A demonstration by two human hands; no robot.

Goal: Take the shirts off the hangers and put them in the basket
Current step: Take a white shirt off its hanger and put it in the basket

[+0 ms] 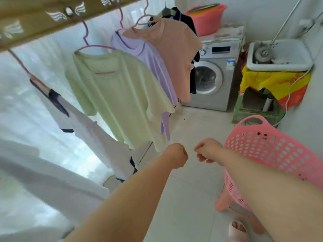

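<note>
Several shirts hang on pink hangers from a rail at the upper left: a white shirt with dark trim (90,137), a pale green shirt (118,95), a lilac shirt (152,58) and a peach shirt (174,53), with a dark garment (185,18) behind. A pink perforated basket (272,145) stands on a pink stool (232,198) at the right. My left hand (176,157) and my right hand (208,151) are held out in front of me, both curled into fists and holding nothing, just below the green shirt's hem.
A silver washing machine (215,74) stands at the back with a pink tub (208,18) on top. A white sink (279,55) on a green frame with a yellow bag is at the right. White curtains fill the left. The floor is pale tile.
</note>
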